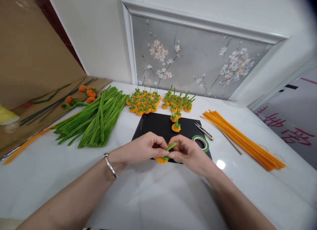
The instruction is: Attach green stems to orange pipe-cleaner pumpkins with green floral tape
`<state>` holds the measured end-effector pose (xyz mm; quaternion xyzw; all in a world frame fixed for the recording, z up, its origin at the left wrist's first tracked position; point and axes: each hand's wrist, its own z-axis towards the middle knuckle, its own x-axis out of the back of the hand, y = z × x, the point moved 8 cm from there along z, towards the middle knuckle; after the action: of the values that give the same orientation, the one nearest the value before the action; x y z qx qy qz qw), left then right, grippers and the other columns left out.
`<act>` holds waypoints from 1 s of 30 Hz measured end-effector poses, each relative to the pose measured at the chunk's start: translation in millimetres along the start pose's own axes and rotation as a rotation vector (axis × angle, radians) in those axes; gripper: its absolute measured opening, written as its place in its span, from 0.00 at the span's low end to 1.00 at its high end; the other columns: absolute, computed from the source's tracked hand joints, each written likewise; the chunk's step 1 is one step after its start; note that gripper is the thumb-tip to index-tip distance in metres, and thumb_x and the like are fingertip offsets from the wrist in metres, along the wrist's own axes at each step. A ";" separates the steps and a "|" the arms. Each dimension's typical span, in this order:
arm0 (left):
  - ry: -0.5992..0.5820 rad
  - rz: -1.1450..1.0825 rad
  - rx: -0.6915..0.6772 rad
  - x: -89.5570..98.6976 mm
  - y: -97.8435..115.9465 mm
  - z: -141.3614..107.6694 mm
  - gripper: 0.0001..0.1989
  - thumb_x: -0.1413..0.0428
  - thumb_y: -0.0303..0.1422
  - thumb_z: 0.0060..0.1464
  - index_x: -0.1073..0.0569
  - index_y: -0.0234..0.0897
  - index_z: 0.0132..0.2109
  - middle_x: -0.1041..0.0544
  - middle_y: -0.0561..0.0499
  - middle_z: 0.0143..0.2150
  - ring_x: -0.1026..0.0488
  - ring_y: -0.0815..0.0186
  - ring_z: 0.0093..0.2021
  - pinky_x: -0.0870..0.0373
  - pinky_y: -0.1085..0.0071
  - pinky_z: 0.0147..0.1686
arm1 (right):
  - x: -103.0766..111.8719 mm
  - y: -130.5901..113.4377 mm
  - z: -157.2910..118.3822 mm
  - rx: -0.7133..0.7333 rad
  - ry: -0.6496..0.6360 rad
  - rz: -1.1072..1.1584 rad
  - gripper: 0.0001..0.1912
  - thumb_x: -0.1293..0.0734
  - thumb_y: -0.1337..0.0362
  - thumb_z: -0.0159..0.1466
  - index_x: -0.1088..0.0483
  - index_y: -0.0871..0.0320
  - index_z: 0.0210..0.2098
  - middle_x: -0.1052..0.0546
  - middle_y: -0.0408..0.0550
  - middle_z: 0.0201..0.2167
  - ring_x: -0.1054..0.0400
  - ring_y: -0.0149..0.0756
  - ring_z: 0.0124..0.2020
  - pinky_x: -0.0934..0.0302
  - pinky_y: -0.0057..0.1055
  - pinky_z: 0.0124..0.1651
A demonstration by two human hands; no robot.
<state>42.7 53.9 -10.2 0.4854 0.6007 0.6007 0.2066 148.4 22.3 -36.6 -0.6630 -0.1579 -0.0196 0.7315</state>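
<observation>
A small orange pipe-cleaner flower [161,160] with a green stem sits between my two hands, just over the near edge of a black mat [153,126]. My left hand [148,147] pinches it from the left, thumb and fingers pressed together. From the other side my right hand [189,152] closes thumb and finger at the base of the green stem; the exact grip is partly hidden by the fingers. Beside my right hand lies a roll of green tape [206,145], with small scissors [204,131] just beyond it. One finished flower [176,127] stands on the mat.
Green pipe cleaners [96,121] lie in a heap at left, orange ones [245,141] in a bundle at right. Several similar flowers [143,103] stand in groups at the back near the wall. Rounder orange pieces [90,96] rest on cardboard at far left.
</observation>
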 end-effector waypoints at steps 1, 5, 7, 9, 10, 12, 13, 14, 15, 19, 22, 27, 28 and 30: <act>-0.006 -0.007 -0.007 0.0 1.9 -0.5 0.10 0.44 0.35 0.53 0.29 0.32 0.29 0.35 0.57 0.25 0.41 0.73 0.26 0.45 0.76 0.27 | 3.4 -0.7 -0.2 0.001 0.016 -0.003 0.10 0.31 0.60 0.59 0.34 0.57 0.38 0.40 0.35 0.22 0.47 0.25 0.22 0.50 0.24 0.25; 0.029 0.026 -0.027 5.5 6.0 -2.2 0.10 0.44 0.36 0.54 0.28 0.32 0.31 0.34 0.55 0.27 0.39 0.72 0.27 0.43 0.75 0.28 | 8.7 -14.0 -1.2 0.065 0.033 0.016 0.10 0.36 0.56 0.64 0.35 0.57 0.37 0.35 0.40 0.27 0.42 0.28 0.28 0.45 0.27 0.30; 0.045 0.068 -0.043 8.8 7.5 -3.3 0.10 0.44 0.36 0.54 0.27 0.32 0.31 0.33 0.54 0.28 0.39 0.72 0.27 0.43 0.74 0.28 | 6.1 -20.1 -1.0 0.086 0.020 -0.015 0.12 0.42 0.55 0.67 0.36 0.57 0.38 0.34 0.42 0.30 0.41 0.30 0.30 0.44 0.28 0.32; 0.035 0.094 -0.064 10.4 9.8 -5.0 0.11 0.44 0.36 0.54 0.26 0.32 0.31 0.32 0.53 0.29 0.38 0.71 0.28 0.42 0.74 0.28 | 3.0 -24.4 -0.4 0.092 0.023 -0.110 0.13 0.45 0.55 0.69 0.36 0.56 0.39 0.33 0.42 0.30 0.41 0.30 0.30 0.44 0.28 0.34; 0.026 0.104 -0.070 11.1 11.1 -6.1 0.11 0.44 0.36 0.54 0.26 0.32 0.31 0.31 0.53 0.30 0.37 0.71 0.28 0.42 0.74 0.28 | 1.1 -26.7 -0.2 0.101 0.024 -0.160 0.14 0.47 0.55 0.70 0.36 0.56 0.40 0.32 0.43 0.32 0.40 0.31 0.31 0.44 0.29 0.35; 0.018 0.116 -0.070 12.6 13.7 -8.4 0.10 0.44 0.35 0.54 0.25 0.32 0.31 0.31 0.52 0.30 0.37 0.71 0.29 0.42 0.74 0.28 | -2.9 -31.1 -0.3 0.132 0.013 -0.218 0.15 0.49 0.54 0.71 0.36 0.55 0.42 0.31 0.44 0.34 0.39 0.32 0.34 0.43 0.30 0.39; 0.018 0.117 -0.065 13.3 14.8 -9.5 0.10 0.44 0.35 0.54 0.24 0.32 0.31 0.31 0.52 0.31 0.37 0.71 0.29 0.42 0.73 0.28 | -4.4 -32.3 -0.5 0.143 0.005 -0.221 0.16 0.49 0.54 0.71 0.36 0.55 0.43 0.30 0.44 0.35 0.38 0.33 0.35 0.43 0.31 0.40; 0.021 0.115 -0.056 14.1 15.7 -10.4 0.10 0.44 0.35 0.54 0.24 0.32 0.31 0.30 0.52 0.31 0.37 0.71 0.29 0.42 0.73 0.28 | -5.0 -32.7 -0.7 0.147 0.000 -0.206 0.16 0.49 0.53 0.71 0.36 0.54 0.43 0.31 0.44 0.35 0.38 0.33 0.35 0.43 0.31 0.39; 0.026 0.109 -0.046 14.6 16.2 -11.1 0.10 0.44 0.35 0.54 0.24 0.32 0.31 0.31 0.52 0.30 0.37 0.71 0.29 0.43 0.73 0.28 | -4.9 -32.2 -1.0 0.145 -0.003 -0.169 0.17 0.49 0.52 0.71 0.36 0.54 0.44 0.31 0.44 0.34 0.38 0.33 0.35 0.43 0.30 0.39; 0.039 0.058 -0.026 14.4 16.5 -11.9 0.11 0.43 0.36 0.54 0.25 0.32 0.29 0.33 0.54 0.28 0.40 0.72 0.27 0.45 0.74 0.27 | -3.1 -29.8 -1.6 0.125 -0.023 0.055 0.15 0.45 0.52 0.69 0.37 0.54 0.45 0.37 0.40 0.27 0.44 0.28 0.26 0.47 0.26 0.28; 0.031 -0.004 -0.036 12.2 15.3 -11.3 0.12 0.43 0.37 0.54 0.25 0.32 0.30 0.34 0.54 0.26 0.42 0.72 0.27 0.46 0.74 0.27 | -5.3 -32.6 -0.8 0.122 -0.050 0.143 0.13 0.38 0.54 0.66 0.36 0.55 0.44 0.39 0.38 0.25 0.48 0.26 0.23 0.51 0.24 0.25; 0.008 -0.066 -0.042 6.2 11.6 -10.1 0.12 0.43 0.38 0.53 0.24 0.31 0.31 0.35 0.55 0.25 0.44 0.73 0.26 0.48 0.74 0.25 | -6.0 -32.7 2.0 0.074 0.003 0.193 0.14 0.29 0.56 0.58 0.33 0.57 0.38 0.38 0.37 0.22 0.48 0.25 0.21 0.51 0.24 0.23; 0.000 -0.077 -0.049 4.7 11.5 -9.8 0.13 0.43 0.38 0.54 0.25 0.31 0.30 0.36 0.55 0.25 0.44 0.73 0.26 0.49 0.74 0.25 | -4.1 -33.3 1.9 0.085 0.031 0.163 0.13 0.29 0.57 0.57 0.32 0.57 0.36 0.37 0.37 0.22 0.48 0.25 0.21 0.51 0.24 0.23; -0.011 -0.091 -0.069 2.7 12.4 -9.3 0.13 0.44 0.38 0.55 0.28 0.31 0.28 0.39 0.56 0.24 0.46 0.73 0.26 0.49 0.74 0.25 | 0.4 -36.8 0.3 0.134 0.088 0.049 0.11 0.28 0.59 0.56 0.30 0.57 0.35 0.34 0.39 0.25 0.47 0.25 0.22 0.50 0.24 0.23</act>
<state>38.0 48.9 4.0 0.4534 0.6000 0.6082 0.2539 140.0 18.3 -1.0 -0.6148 -0.1105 -0.0203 0.7806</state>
